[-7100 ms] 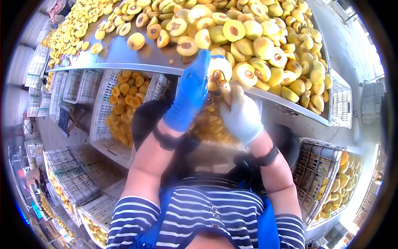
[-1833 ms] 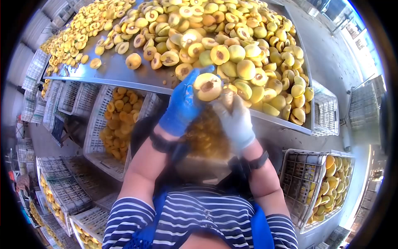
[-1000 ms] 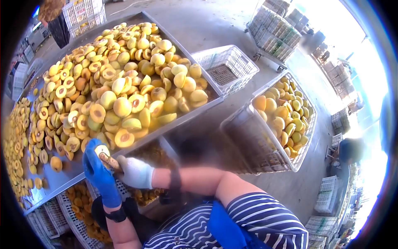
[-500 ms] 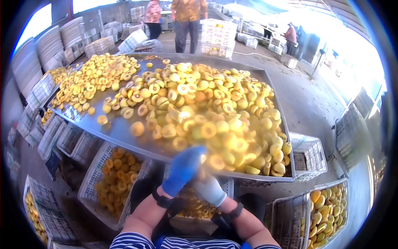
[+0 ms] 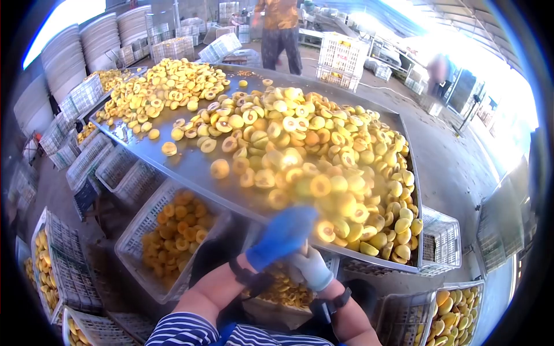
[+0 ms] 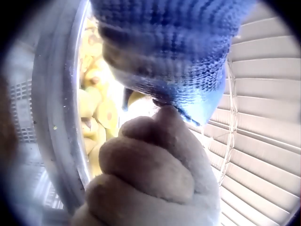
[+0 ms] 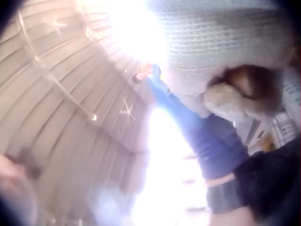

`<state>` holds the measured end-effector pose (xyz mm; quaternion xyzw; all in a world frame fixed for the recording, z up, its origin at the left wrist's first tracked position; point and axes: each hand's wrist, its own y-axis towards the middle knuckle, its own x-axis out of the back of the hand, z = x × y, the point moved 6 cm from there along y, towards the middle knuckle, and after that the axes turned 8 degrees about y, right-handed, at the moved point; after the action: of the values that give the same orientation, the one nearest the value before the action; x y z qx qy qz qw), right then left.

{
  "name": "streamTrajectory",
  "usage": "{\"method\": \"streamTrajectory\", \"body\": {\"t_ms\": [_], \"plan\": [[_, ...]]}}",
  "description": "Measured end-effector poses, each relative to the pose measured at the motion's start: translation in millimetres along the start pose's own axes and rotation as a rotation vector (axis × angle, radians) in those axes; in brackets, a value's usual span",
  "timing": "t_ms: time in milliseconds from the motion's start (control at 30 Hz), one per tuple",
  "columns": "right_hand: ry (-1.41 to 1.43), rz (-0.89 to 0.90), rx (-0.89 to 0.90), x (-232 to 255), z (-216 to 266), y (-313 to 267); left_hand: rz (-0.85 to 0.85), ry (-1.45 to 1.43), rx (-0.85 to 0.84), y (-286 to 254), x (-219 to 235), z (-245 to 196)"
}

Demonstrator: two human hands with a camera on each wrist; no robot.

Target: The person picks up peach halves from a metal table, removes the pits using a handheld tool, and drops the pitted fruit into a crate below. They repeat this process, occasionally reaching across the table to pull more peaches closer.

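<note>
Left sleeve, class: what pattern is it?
Left sleeve: striped navy and white, clearest in the head view.

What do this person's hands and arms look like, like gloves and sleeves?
The left hand wears a blue knitted glove, the right hand a whitish knitted glove. There's a dark left wristband and a dark right wristband. The left sleeve is navy with white stripes.
</note>
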<state>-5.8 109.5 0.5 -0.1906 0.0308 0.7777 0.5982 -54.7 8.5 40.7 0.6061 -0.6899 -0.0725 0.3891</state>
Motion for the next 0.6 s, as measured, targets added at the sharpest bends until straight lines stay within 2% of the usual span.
{"method": "streamTrajectory", "body": {"t_ms": [33, 67, 167, 233, 267, 333, 367, 433, 500, 533, 567, 600], "plan": [[0.053, 0.04, -0.138, 1.0, -5.3, -1.6, -0.042, 0.019, -0.092, -4.8, -1.0, 7.2], [0.105, 0.079, -0.276, -0.6, -11.5, -4.5, -0.04, 0.021, -0.093, -6.3, -1.5, 9.1], [0.102, 0.058, -0.293, -1.4, -10.5, -7.2, -0.052, -0.024, -0.074, -7.2, -2.9, 9.0], [0.2, 0.098, -0.343, 0.5, -15.2, -8.1, 0.025, -0.151, 0.128, -6.0, -7.4, 17.6], [0.29, 0.14, -0.393, -0.9, -17.4, -8.8, 0.023, -0.148, 0.13, -7.8, -11.9, 18.6], [0.227, 0.133, -0.369, -1.3, -13.4, -9.7, -0.116, -0.593, 0.452, -19.8, -21.7, 40.5], [0.165, 0.123, -0.342, -0.7, -10.3, -9.0, -0.114, -0.591, 0.453, -20.4, -21.6, 43.0], [0.128, 0.126, -0.303, -1.6, -7.1, -5.6, -0.005, -0.643, 0.542, -24.2, -25.6, 47.9], [0.099, 0.098, -0.211, 6.5, -20.7, 3.0, -0.049, -0.268, 0.209, -22.3, -17.4, 52.5], [-0.02, 0.14, -0.055, 6.0, -14.6, 3.9, 0.013, -0.302, 0.211, -15.5, -14.5, 49.4], [0.278, 0.262, -0.301, 10.7, -35.0, 8.8, 0.065, -0.389, 0.153, -6.4, -13.3, 46.2], [0.054, 0.167, -0.135, 5.5, -9.7, 0.6, 0.076, -0.106, 0.133, -16.0, -18.1, 76.6]]}}
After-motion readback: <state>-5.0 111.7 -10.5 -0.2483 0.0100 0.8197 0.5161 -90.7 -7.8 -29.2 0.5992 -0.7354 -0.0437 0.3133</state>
